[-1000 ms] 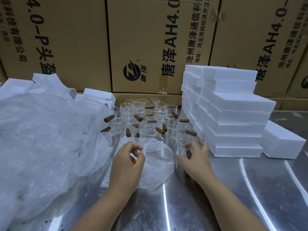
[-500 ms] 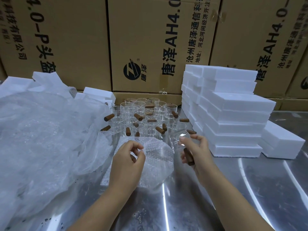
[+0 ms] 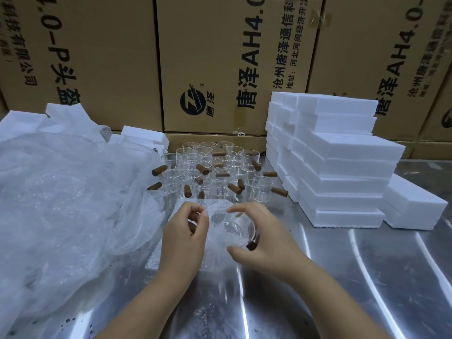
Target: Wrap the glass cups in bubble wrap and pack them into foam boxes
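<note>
Head cam, the only view I get: R hand [image 3: 264, 243] has fingers and thumb curled round one cup [image 3: 238, 231], tipped on its side w/ the brown handle [image 3: 251, 245] at its near-right, over the wrap [image 3: 216, 245] at near centre. Can't tell if glass touches the sheet. L hand [image 3: 186, 238] pinches the sheet's far edge betw. thumb and forefinger, edge held up a bit. My read: this is the start of the roll. To do it well I'd lay the cup across one edge of the sheet and keep the L pinch tight so the sheet can't slide on the slick top. I'd roll w/ the handle tucked flat so it won't poke thru, and leave overhang at both ends to fold over mouth and base. Grip firm, no squeezing; thin glass, prob. slippery. Surface: steel table [image 3: 342, 277], shiny, streaky glare, dark specks near left. The other cups [image 3: 210, 172] stand packed at far centre, just behind the sheet, so no wide swings there. Foam boxes [image 3: 337, 167] stacked right, none open that I can see. Big plastic heap [image 3: 61, 204] left, cartons [image 3: 220, 57] walling the far side.
</note>
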